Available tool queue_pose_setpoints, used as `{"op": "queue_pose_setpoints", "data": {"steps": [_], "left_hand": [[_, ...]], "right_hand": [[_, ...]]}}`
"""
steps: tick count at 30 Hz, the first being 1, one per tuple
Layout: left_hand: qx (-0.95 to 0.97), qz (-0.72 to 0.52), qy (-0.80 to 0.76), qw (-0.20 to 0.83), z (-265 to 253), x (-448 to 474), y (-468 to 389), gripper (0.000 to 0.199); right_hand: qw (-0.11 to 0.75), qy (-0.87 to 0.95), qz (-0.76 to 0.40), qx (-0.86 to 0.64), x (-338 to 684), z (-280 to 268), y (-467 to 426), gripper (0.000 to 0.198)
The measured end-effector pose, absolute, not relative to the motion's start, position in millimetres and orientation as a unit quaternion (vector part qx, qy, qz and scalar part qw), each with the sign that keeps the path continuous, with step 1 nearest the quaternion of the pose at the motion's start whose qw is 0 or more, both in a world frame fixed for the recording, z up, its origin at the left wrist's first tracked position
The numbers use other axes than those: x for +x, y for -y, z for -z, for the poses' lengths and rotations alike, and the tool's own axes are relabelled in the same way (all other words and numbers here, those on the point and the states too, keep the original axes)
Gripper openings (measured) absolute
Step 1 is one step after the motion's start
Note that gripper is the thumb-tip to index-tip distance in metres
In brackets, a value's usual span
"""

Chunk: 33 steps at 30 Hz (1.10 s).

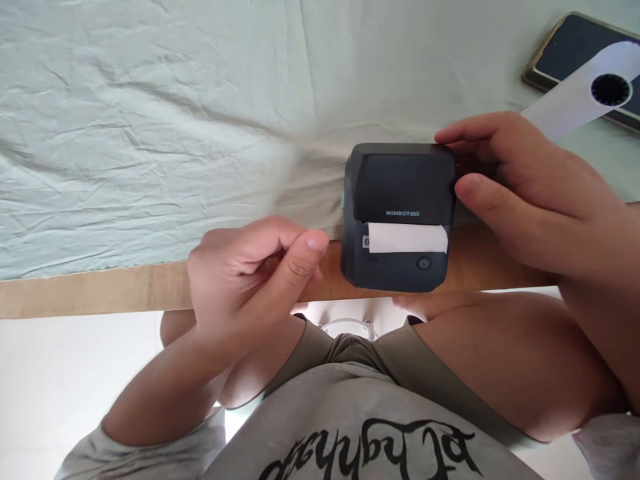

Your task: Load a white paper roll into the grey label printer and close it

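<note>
A dark label printer [400,180] marked NIIMBOT stands near the table's front edge, with a round power button at its lower right. From its front slot comes a white paper label [407,239], curling a little. My right hand [535,187] grips the printer at its right side, thumb near the middle of that side and a forefinger at the far corner. To the left of the printer, apart from it, my left hand [255,273] is closed, thumb pressed to the curled forefinger; nothing shows between them.
A pale green cloth [175,120] with creases covers the table, leaving a wooden edge [90,290] bare along the front. At the far right lies a phone [565,53], partly behind a white arm-like object with a black round end [565,100]. My legs are under the table edge.
</note>
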<state>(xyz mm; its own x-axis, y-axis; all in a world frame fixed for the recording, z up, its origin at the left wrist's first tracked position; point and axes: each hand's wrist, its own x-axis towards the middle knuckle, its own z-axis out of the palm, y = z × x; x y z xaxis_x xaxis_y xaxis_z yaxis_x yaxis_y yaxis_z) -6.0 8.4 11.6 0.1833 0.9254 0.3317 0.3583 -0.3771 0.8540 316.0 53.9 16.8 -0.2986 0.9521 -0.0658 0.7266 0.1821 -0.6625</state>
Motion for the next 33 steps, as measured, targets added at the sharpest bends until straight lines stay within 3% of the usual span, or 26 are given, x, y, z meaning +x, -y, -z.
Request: {"op": "queue_pose_setpoints", "data": {"steps": [2, 5, 14, 20, 27, 33], "left_hand": [[0.705, -0.443, -0.453, 0.318, -9.9, -6.3, -10.4, 0.030], [0.686, -0.470, -0.452, 0.323, -9.7, -3.7, -11.2, 0.010], [0.698, -0.464, -0.462, 0.290, -9.1, -6.4, -8.4, 0.015], [0.714, -0.426, -0.462, 0.309, 1.0, -4.1, -3.9, 0.038], [0.774, -0.377, -0.406, 0.307, 15.1, -11.8, 0.8, 0.077], [0.774, -0.332, -0.410, 0.351, 17.3, -13.9, 2.4, 0.104]], "right_hand": [[0.187, 0.744, -0.308, -0.563, 315.5, -17.2, -53.6, 0.089], [0.187, 0.744, -0.305, -0.565, 314.9, -18.5, -53.2, 0.089], [0.189, 0.734, -0.312, -0.572, 312.4, -18.0, -53.5, 0.090], [0.185, 0.733, -0.315, -0.574, 312.3, -20.5, -51.8, 0.090], [0.173, 0.737, -0.303, -0.579, 311.3, -19.5, -53.8, 0.095], [0.186, 0.731, -0.313, -0.577, 313.3, -16.7, -54.7, 0.081]]}}
